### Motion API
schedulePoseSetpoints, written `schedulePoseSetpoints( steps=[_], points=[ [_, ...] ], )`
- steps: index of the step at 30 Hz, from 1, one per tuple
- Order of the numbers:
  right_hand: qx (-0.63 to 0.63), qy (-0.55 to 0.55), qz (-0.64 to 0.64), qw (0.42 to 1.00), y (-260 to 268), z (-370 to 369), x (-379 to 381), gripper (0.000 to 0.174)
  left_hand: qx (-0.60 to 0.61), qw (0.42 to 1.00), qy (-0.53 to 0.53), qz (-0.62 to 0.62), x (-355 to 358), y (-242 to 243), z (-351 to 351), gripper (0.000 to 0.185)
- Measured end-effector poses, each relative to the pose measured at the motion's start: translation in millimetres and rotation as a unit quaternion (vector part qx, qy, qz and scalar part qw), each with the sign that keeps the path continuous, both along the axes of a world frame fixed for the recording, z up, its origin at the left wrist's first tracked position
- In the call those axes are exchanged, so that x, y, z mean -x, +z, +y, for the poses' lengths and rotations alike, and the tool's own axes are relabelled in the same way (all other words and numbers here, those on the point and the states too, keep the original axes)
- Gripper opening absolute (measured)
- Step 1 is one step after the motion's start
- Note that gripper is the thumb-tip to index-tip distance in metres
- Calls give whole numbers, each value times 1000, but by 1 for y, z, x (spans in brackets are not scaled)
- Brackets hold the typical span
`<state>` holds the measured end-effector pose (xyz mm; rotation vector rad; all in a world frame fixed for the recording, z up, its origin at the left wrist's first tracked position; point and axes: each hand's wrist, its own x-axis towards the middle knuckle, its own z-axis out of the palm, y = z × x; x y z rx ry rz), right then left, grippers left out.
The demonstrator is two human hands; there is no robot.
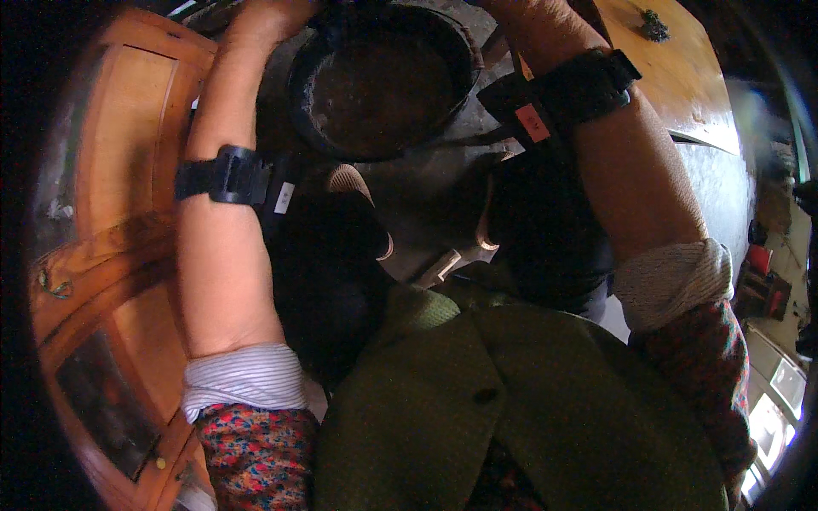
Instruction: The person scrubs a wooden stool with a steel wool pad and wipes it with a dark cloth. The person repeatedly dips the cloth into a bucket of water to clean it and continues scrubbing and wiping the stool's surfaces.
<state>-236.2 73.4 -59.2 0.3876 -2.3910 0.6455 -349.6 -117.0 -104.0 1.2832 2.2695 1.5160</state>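
Observation:
Both bare forearms reach up to the top edge of the view. Only the lower part of my left hand (291, 16) shows there, beside the rim of a dark round basin or pan (383, 96); its fingers are hidden. My right hand is out of view, cut off beyond the wrist at the top. The dark vessel stands low between the arms, in front of my feet, and its inside looks brown and stained. Black straps with small dark devices circle the left forearm (220, 255) and the right forearm (639, 166).
On the left stands a panelled wooden cabinet (124, 128). At the upper right is a wooden tabletop (677, 70) bearing a small dark clump (655, 27). A pale bluish surface (716, 185) lies below it. My dark-clad legs flank the grey floor (422, 198).

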Motion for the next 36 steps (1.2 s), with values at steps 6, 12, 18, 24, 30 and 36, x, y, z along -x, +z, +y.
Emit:
schedulePoseSetpoints(
  steps=[6,12,18,24,30,36],
  points=[
    [469,22,-39,882,11,8,-24,19,-89,957,3,-276,-24,58,-1,22],
    [504,99,-152,844,-5,22,-29,33,-145,972,21,-183,-17,59,11,24],
    [512,4,-71,856,-11,5,-89,28,-203,894,-90,-388,-39,68,52,41],
    [710,104,-34,696,-28,-27,-117,58,-103,951,-202,-210,-116,107,72,37],
    [562,61,196,801,6,-3,-241,31,-65,983,-170,3,-210,108,19,40],
    [598,-119,248,753,-1,55,-463,32,9,993,-110,-46,-299,105,9,34]
  ],
)
